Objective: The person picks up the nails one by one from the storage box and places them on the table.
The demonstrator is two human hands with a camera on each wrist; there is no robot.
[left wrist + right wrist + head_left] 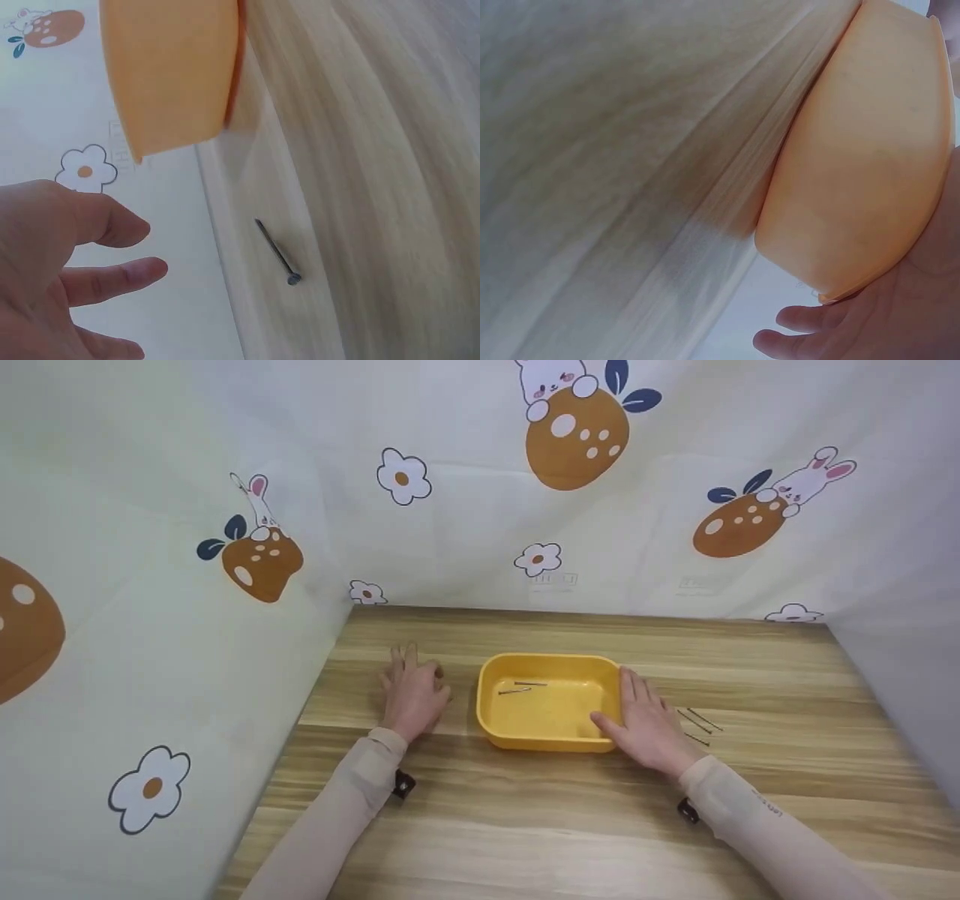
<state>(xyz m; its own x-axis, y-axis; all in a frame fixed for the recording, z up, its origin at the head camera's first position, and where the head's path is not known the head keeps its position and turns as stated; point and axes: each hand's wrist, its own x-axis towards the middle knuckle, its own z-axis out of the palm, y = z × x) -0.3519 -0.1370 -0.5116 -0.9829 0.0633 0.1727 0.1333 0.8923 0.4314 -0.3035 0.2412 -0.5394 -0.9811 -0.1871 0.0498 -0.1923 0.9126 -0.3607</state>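
A yellow plastic container (553, 742) stands on the table with two nails (515, 691) inside. My right hand (651, 729) holds its right end, the thumb over the rim and the fingers stretched along the outer wall. In the right wrist view, the container's wall (855, 165) rests against the palm. To the left of the container, my left hand (415, 699) has its fingers spread and holds nothing. One nail (276, 251) lies on the table beside that hand in the left wrist view; the hand hides it in the head view.
Several loose nails (699, 721) lie on the wood-grain table (525, 825) just right of my right hand. A white patterned cloth (465, 525) hangs behind the table and along both sides.
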